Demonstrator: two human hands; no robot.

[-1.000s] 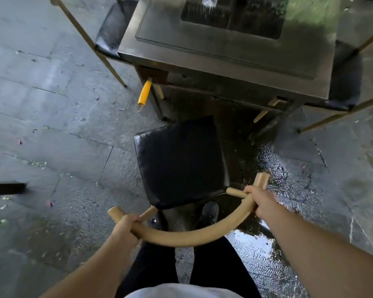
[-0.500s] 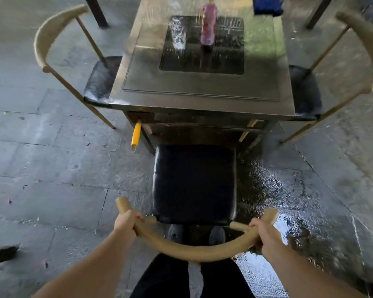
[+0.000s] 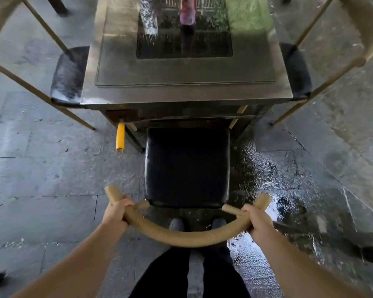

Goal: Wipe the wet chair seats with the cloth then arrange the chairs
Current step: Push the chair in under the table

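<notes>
A chair with a black seat (image 3: 186,166) and a curved tan backrest (image 3: 185,236) stands right in front of me, its seat's front edge under the metal table (image 3: 185,91). My left hand (image 3: 116,211) grips the backrest's left end and my right hand (image 3: 255,221) grips its right end. A second chair's black seat (image 3: 68,76) shows at the table's left side, with wet glints on it. A third chair's seat (image 3: 295,72) sits at the table's right. No cloth is in view.
A pink bottle (image 3: 187,11) and a pale streaked object (image 3: 148,16) stand on the table top. A yellow handle (image 3: 120,136) hangs below the table's left corner. A puddle (image 3: 263,244) covers the stone floor on the right. My shoes (image 3: 177,224) show under the backrest.
The chair has been turned square to the table and pushed forward, so its seat now reaches under the table's edge. Both hands keep their grip on the backrest.
</notes>
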